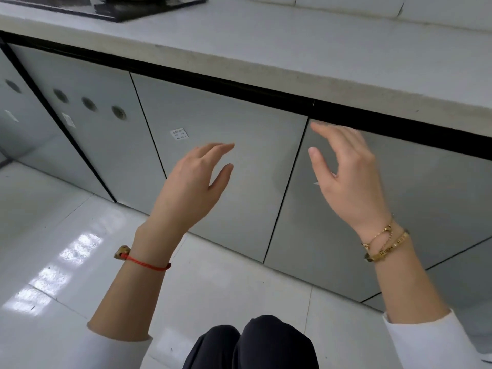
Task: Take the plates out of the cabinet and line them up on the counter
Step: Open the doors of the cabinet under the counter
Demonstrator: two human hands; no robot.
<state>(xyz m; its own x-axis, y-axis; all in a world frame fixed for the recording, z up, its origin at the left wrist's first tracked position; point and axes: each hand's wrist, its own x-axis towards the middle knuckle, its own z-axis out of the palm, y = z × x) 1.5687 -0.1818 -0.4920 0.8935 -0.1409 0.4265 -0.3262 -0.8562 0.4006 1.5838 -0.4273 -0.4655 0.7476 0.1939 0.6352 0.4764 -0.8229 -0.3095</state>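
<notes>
Grey cabinet doors run below a white counter, all closed, so no plates are visible. My left hand hovers in front of the middle door with relaxed fingers, holding nothing. My right hand is raised before the right door, fingertips close to its top left corner under the black strip; whether they touch the door is unclear. It holds nothing.
A black hob lies on the counter at the far left. A door with three round holes is further left. A small label is stuck on the middle door. White tiled floor lies below; my dark-trousered knees are at bottom centre.
</notes>
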